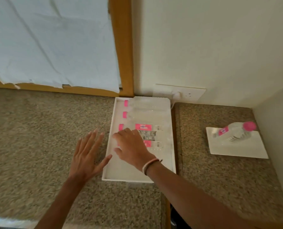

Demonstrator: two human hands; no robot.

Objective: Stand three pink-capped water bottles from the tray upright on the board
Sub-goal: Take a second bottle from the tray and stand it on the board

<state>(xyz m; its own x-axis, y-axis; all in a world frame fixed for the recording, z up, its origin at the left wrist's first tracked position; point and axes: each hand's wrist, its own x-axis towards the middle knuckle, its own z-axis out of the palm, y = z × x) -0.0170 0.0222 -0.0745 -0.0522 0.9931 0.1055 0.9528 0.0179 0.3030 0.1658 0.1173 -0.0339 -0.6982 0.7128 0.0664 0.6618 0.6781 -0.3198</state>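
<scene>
Head view: right hand (131, 146) curled over a lying bottle (151, 137) in the tray (138, 176), closure unclear; left hand (86, 156) spread, empty, just beside. Beyond, far right: one bottle standing (234, 132) on the board (236, 150). Likely heavy, slick, thin-walled; best gripped mid-body.

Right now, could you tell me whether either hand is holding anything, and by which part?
The left hand holds nothing, fingers spread. The right hand lies over a bottle in the tray; a grip cannot be told.

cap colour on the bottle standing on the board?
Pink. The bottle on the white board has a bright pink cap, clearest in the head view.
</scene>
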